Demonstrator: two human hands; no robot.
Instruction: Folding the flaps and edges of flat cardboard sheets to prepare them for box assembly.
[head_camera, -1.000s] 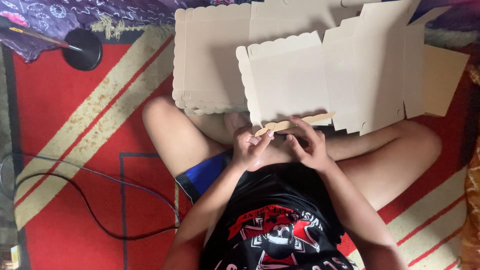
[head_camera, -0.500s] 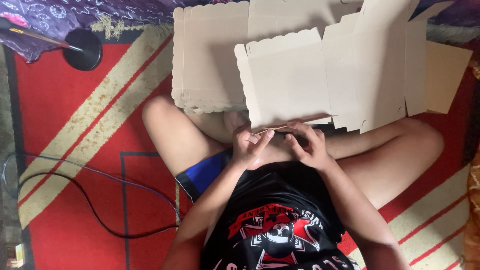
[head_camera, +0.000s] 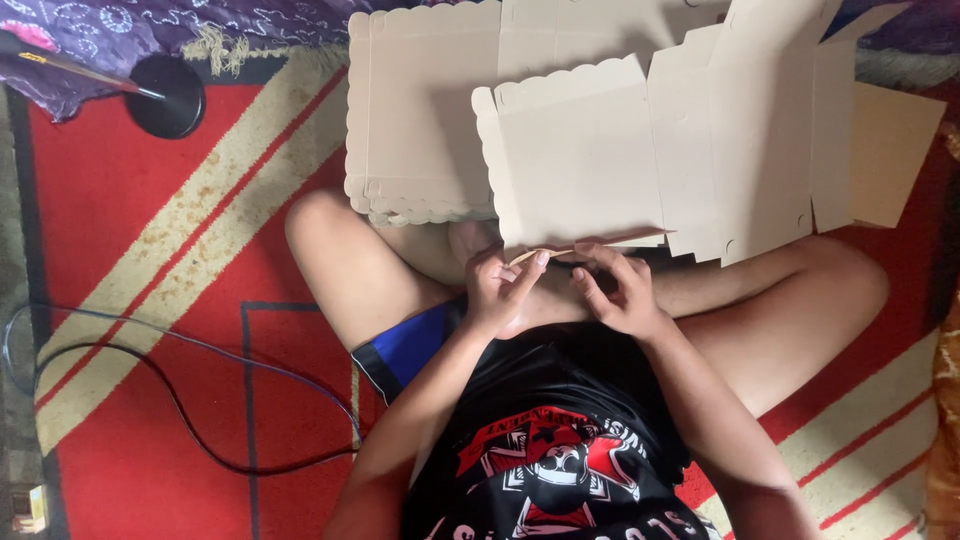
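The person sits cross-legged on a red rug (head_camera: 140, 330) with cream stripes, and an unfolded cardboard box blank (head_camera: 640, 170) lies across the knees. One second back, the narrow bottom flap of this blank stood out flat toward the body, its tan underside plain to see between the two hands. Half a second back it was already turning under. Now only a thin tan sliver shows at the blank's near edge, so the flap has been folded almost fully against the scalloped panel above it. My judgement is that this crease is nearly set.

The left hand (head_camera: 500, 290) pinches the near edge of the blank, thumb and fingers closed on the flap's left end. The right hand (head_camera: 615, 290) is at the same edge just beside it, fingers curled onto the flap; its grip also looks closed on the card, though the fingertips are partly hidden.

Beyond the blank, touching its far-left side, lies a stack of flat blanks (head_camera: 420, 120). Well to the left of the blank, a black round base (head_camera: 165, 95) stands on the rug, and a dark cable (head_camera: 150, 390) loops over the rug.
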